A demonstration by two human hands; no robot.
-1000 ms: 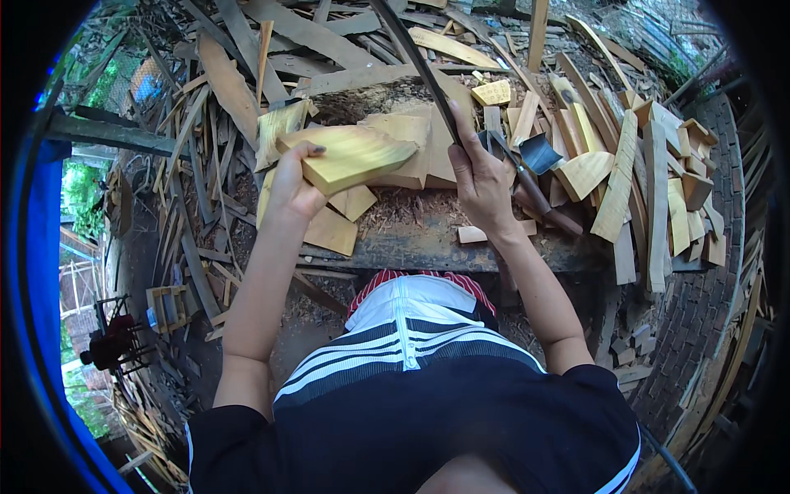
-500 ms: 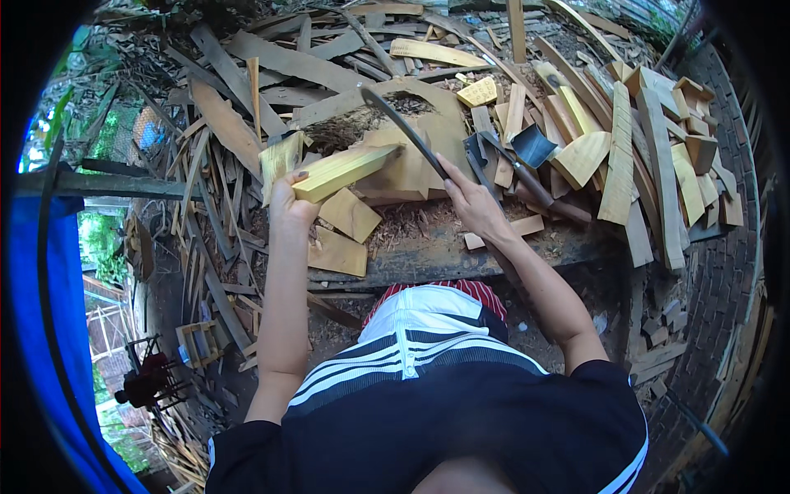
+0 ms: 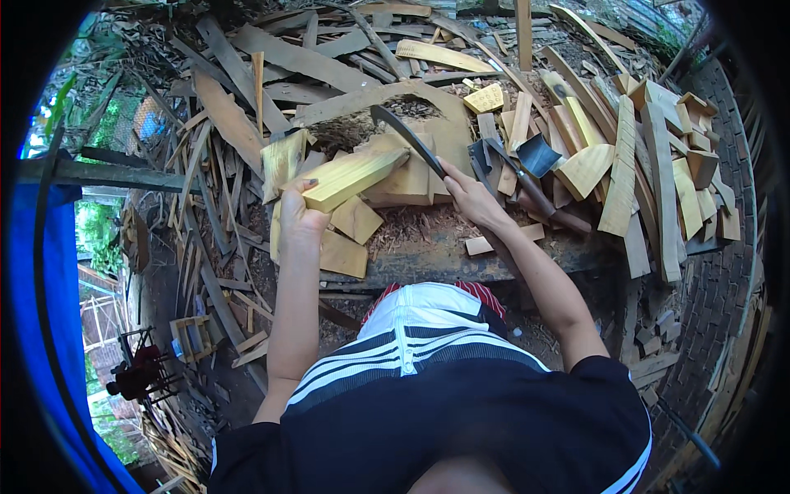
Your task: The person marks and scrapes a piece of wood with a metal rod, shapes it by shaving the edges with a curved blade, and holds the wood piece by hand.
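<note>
My left hand (image 3: 303, 206) is closed round the near left end of a pale yellow wood block (image 3: 355, 176). The block slants up to the right, its far end over a large wooden chopping block (image 3: 448, 123). In my right hand (image 3: 473, 196) is the handle of a machete, fingers wrapped round it. The machete's dark, curved-tipped blade (image 3: 409, 142) points up and left, just beyond the wood block's far end; I cannot tell whether the two touch. Flat wood offcuts (image 3: 342, 253) lie below the held block, and another pale piece (image 3: 284, 162) stands left of it.
On the right are heaped cut wood pieces (image 3: 617, 181), with a dark curved metal blade (image 3: 539, 155) and a wooden-handled tool (image 3: 535, 191) among them. Long scrap boards (image 3: 304, 58) cover the far side. A dark bench edge (image 3: 428, 262) runs before me; a blue tarp (image 3: 53, 329) hangs left.
The machete blade has come down a little toward the wood block. The block has turned slightly in my left hand, showing more of its upper face.
</note>
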